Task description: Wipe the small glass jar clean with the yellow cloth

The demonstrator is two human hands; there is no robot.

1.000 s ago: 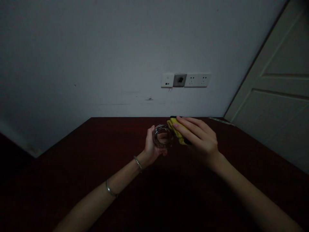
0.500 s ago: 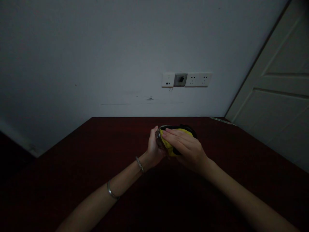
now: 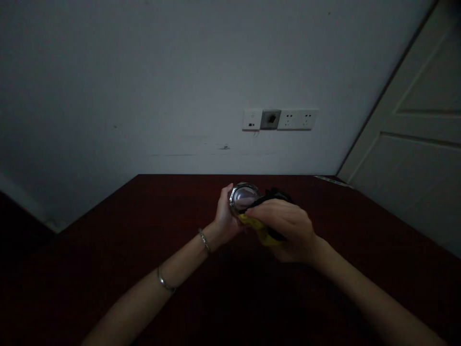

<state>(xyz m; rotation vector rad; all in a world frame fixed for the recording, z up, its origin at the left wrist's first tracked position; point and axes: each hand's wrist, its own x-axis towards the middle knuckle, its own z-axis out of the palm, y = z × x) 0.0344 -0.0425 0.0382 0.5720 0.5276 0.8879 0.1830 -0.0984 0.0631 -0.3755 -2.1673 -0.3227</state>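
Note:
My left hand (image 3: pixel 226 214) is wrapped round the left side of a round, shiny glass-like dish (image 3: pixel 244 197) with a bright rim, held above the table. Its face tilts up toward me; its exact kind is hard to make out in the dim light. In my right hand (image 3: pixel 288 226) is a yellow and black cloth (image 3: pixel 264 234), bunched under the fingers. The fingertips and the cloth touch the dish's lower right edge. Part of the cloth's dark side sticks out beyond the knuckles.
The dark red table (image 3: pixel 173 206) reaches back to a pale wall (image 3: pixel 180 86). Sockets and a switch plate (image 3: pixel 279 119) are set in the wall. At the right stands a white panelled door (image 3: pixel 418 134). A thin patterned strip (image 3: pixel 333 181) lies at the table's far right edge.
My right hand has slid down and right with the cloth, uncovering the dish's round face. My left hand has shifted slightly left, still holding the dish.

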